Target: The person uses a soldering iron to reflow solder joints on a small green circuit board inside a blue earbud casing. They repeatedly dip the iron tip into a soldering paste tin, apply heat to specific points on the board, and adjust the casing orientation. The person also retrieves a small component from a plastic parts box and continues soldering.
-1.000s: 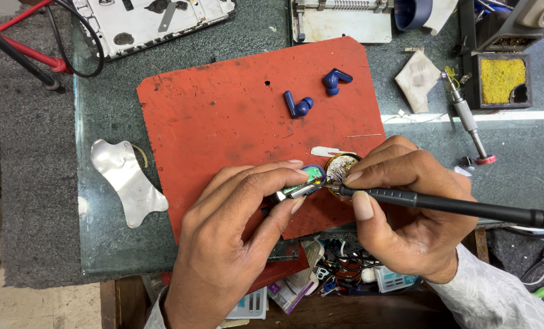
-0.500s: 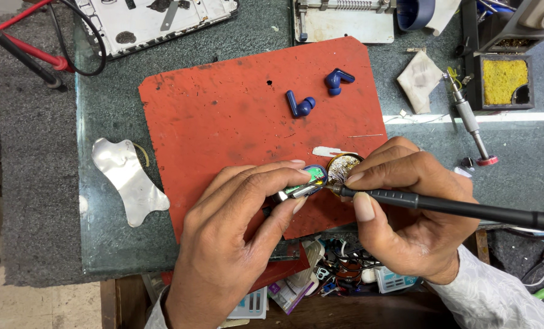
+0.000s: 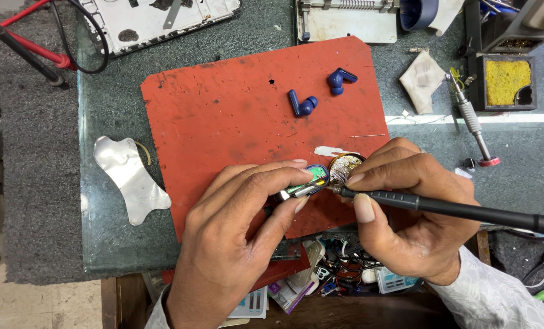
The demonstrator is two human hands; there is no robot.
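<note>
A small round circuit piece (image 3: 343, 167) lies at the near edge of the red mat (image 3: 235, 122) on the desk (image 3: 406, 140). The right hand (image 3: 415, 219), grip closed around a black soldering iron (image 3: 455, 209), touches its tip to it. The left hand (image 3: 241, 244) pinches metal tweezers (image 3: 299, 190) just beside. Two blue earbuds (image 3: 320, 91) lie farther up the mat.
</note>
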